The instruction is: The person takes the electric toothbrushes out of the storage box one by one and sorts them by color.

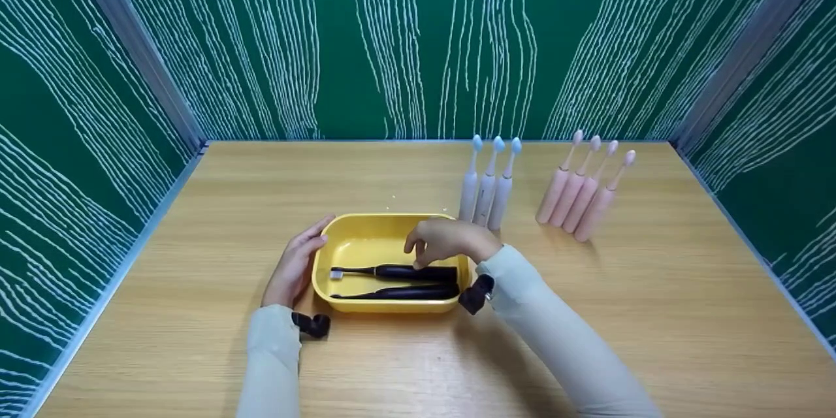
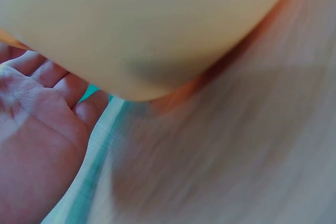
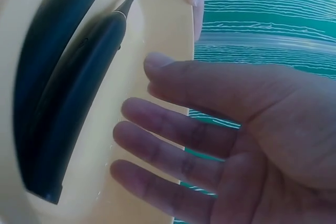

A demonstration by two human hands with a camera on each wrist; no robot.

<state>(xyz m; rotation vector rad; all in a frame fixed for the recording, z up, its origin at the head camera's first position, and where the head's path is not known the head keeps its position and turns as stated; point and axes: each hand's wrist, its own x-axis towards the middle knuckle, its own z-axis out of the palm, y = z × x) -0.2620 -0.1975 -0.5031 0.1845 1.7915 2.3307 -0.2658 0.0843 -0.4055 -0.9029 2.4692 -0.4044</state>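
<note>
My left hand (image 1: 297,266) lies against the left end of a yellow plastic tray (image 1: 382,306), fingers touching its outside wall and rim. In the left wrist view the palm (image 2: 42,124) faces the tray wall. Over the tray's right half hovers my right hand (image 1: 450,240), its fingers loosely bent and holding nothing. Beneath it, two black electric toothbrushes lie side by side in the tray, heads to the left: one toothbrush (image 1: 418,273) in the middle and another toothbrush (image 1: 411,292) along the near wall. The right wrist view shows a gap between the fingers (image 3: 173,156) and the toothbrushes.
Several pale electric toothbrushes with blue heads (image 1: 486,192) stand upright in a row behind the tray's right end. Farther right is a row of pink electric toothbrushes (image 1: 581,199), also upright. Green patterned panels (image 1: 431,46) surround the wooden table (image 1: 196,261).
</note>
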